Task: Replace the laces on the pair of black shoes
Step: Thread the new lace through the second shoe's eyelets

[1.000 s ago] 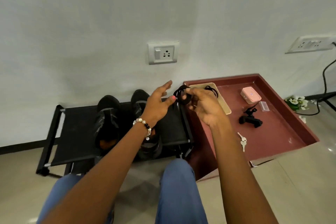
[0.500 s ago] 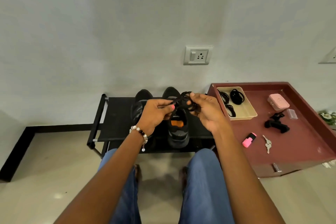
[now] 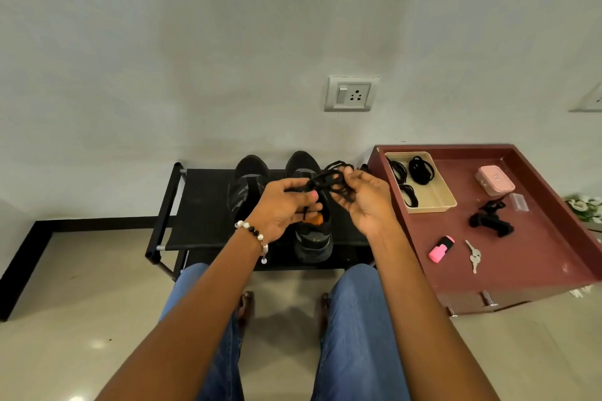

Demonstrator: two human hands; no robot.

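A black rack (image 3: 202, 205) bears two black shoes (image 3: 312, 238); it stands on the floor (image 3: 81, 286).

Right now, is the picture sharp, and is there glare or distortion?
Head view: both hands, left hand and right hand, and the lace bundle look fairly sharp; the floor shows small glare spots; the wide lens bends the red tray.

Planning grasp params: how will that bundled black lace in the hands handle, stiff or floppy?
Likely floppy: the lace loops and droops between the left hand and right hand, and one end hangs down by the left palm. Probably light, since fingertip pinches carry it. Apt to tangle or snag: the loops overlap loosely, like the coils in the tray.
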